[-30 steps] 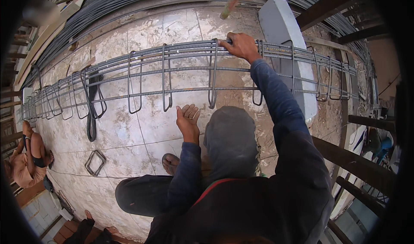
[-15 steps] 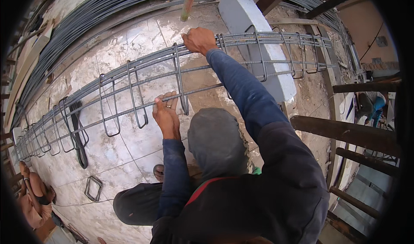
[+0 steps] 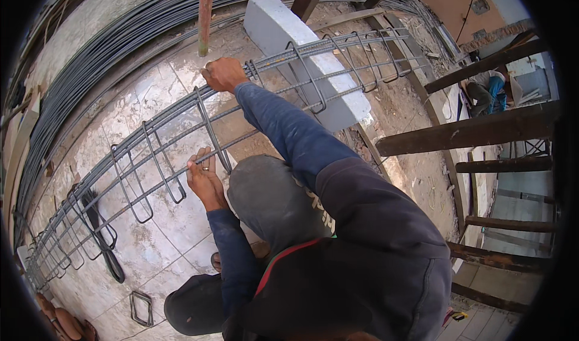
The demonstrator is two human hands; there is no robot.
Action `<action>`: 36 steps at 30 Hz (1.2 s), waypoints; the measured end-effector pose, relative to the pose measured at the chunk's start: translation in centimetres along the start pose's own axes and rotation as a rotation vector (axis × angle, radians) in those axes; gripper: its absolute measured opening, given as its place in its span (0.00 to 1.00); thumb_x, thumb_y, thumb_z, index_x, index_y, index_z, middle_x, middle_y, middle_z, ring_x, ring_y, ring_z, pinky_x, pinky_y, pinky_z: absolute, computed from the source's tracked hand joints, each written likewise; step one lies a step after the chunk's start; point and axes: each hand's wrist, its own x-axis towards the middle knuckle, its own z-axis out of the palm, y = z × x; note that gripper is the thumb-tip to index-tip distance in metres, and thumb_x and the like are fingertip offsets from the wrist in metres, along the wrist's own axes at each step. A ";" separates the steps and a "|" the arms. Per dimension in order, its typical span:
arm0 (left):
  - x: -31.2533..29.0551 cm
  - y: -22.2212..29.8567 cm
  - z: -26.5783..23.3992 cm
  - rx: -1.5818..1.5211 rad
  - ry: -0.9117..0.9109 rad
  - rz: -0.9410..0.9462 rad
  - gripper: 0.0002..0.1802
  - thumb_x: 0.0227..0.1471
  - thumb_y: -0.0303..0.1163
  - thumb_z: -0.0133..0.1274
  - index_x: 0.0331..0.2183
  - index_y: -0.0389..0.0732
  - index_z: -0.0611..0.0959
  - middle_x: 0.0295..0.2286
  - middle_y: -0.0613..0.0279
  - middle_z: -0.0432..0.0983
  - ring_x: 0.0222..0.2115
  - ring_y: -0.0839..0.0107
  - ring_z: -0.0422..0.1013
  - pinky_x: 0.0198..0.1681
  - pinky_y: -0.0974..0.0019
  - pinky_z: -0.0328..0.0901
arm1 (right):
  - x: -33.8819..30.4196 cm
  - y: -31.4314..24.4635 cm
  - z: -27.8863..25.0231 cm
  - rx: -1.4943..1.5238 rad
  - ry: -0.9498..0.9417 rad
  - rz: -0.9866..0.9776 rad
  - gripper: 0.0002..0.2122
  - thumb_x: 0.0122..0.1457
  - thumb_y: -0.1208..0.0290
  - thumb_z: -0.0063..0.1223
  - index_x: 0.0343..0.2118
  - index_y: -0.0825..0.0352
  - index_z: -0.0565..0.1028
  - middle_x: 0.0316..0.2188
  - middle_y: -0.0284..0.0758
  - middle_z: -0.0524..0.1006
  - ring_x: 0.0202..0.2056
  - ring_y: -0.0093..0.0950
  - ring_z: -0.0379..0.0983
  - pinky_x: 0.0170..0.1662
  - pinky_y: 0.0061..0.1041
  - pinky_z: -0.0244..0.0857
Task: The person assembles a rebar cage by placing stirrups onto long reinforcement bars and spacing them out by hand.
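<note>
A long rebar cage (image 3: 172, 113) of ribbed bars and bent stirrups runs diagonally from lower left to upper right. My right hand (image 3: 224, 74) is closed over its upper bars, between a stirrup (image 3: 208, 124) on the left and others on the right. Lower down, my left hand (image 3: 205, 181) has its fingers curled behind the near lower bar, thumb side toward me. My grey-clad knee (image 3: 271, 196) sits just below the cage. Toward its far right end, the cage passes over a pale block (image 3: 286, 24).
Bundled rebar (image 3: 90, 82) curves along the far side, near a reddish pole (image 3: 205, 21). A black looped cord (image 3: 111, 265) and loose square stirrups (image 3: 134, 308) lie left. Dark timber beams (image 3: 470, 127) stand right, with another person (image 3: 487, 94) beyond. Bare legs (image 3: 63, 320) show lower left.
The view has turned, so cage, block and hands appear farther left and the cage more tilted. Both hands keep their places on the same bars.
</note>
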 end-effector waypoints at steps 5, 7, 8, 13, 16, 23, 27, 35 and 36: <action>-0.5 0.3 0.3 0.058 -0.015 0.007 0.22 0.64 0.38 0.37 0.47 0.27 0.64 0.48 0.30 0.66 0.52 0.44 0.65 0.57 0.46 0.60 | -2.8 0.6 1.5 0.002 0.389 -0.166 0.16 0.58 0.56 0.48 0.28 0.66 0.77 0.25 0.43 0.77 0.32 0.42 0.75 0.40 0.41 0.64; -0.6 0.5 0.4 0.058 -0.011 -0.016 0.22 0.64 0.38 0.37 0.47 0.26 0.64 0.48 0.31 0.65 0.52 0.44 0.65 0.57 0.47 0.60 | -4.0 1.1 1.6 0.032 0.310 -0.163 0.17 0.58 0.55 0.48 0.31 0.67 0.77 0.27 0.43 0.77 0.35 0.41 0.74 0.43 0.40 0.61; -0.6 0.6 0.5 0.014 -0.027 -0.012 0.22 0.64 0.38 0.37 0.47 0.26 0.64 0.48 0.31 0.65 0.52 0.44 0.65 0.57 0.47 0.60 | -4.1 1.3 1.5 0.043 0.319 -0.194 0.17 0.58 0.55 0.48 0.30 0.67 0.77 0.27 0.43 0.77 0.35 0.41 0.74 0.43 0.40 0.61; -0.6 0.9 0.7 0.056 0.041 -0.057 0.23 0.64 0.40 0.38 0.46 0.27 0.64 0.47 0.31 0.66 0.50 0.44 0.66 0.57 0.47 0.61 | -2.5 2.7 -0.7 0.044 -0.098 -0.100 0.22 0.54 0.46 0.49 0.33 0.64 0.79 0.30 0.44 0.79 0.37 0.43 0.75 0.40 0.42 0.66; -0.5 1.0 0.8 0.083 0.043 -0.051 0.23 0.63 0.41 0.39 0.46 0.27 0.65 0.46 0.33 0.67 0.49 0.44 0.67 0.56 0.47 0.62 | -0.5 3.9 -2.4 -0.003 -0.275 -0.053 0.26 0.49 0.38 0.51 0.33 0.60 0.81 0.32 0.41 0.80 0.38 0.42 0.76 0.40 0.40 0.68; -0.5 1.3 0.8 0.101 0.095 -0.063 0.23 0.62 0.43 0.42 0.43 0.29 0.68 0.44 0.36 0.69 0.47 0.46 0.70 0.52 0.51 0.66 | 1.9 6.1 -2.4 0.122 -0.402 -0.235 0.25 0.49 0.39 0.56 0.21 0.63 0.76 0.21 0.37 0.76 0.29 0.38 0.74 0.31 0.38 0.63; -0.4 1.4 0.5 0.146 0.119 -0.088 0.24 0.62 0.44 0.43 0.43 0.29 0.68 0.44 0.37 0.70 0.46 0.48 0.70 0.51 0.51 0.67 | 1.5 10.6 -3.8 -0.012 -0.098 -0.211 0.23 0.55 0.45 0.52 0.25 0.65 0.76 0.24 0.40 0.77 0.31 0.42 0.74 0.34 0.41 0.64; -0.4 0.2 1.5 0.278 0.230 -0.019 0.30 0.60 0.52 0.44 0.42 0.30 0.70 0.39 0.42 0.72 0.38 0.56 0.72 0.41 0.55 0.70 | -1.0 19.7 -8.5 -0.171 -0.206 -0.107 0.23 0.60 0.48 0.45 0.25 0.65 0.80 0.24 0.46 0.78 0.29 0.43 0.75 0.38 0.39 0.66; -0.4 0.2 1.7 0.291 0.254 0.017 0.30 0.60 0.53 0.44 0.41 0.30 0.70 0.38 0.43 0.72 0.38 0.57 0.72 0.40 0.55 0.70 | -0.8 19.2 -8.2 -0.183 -0.184 -0.173 0.24 0.60 0.47 0.43 0.26 0.65 0.80 0.25 0.46 0.78 0.31 0.44 0.75 0.39 0.40 0.67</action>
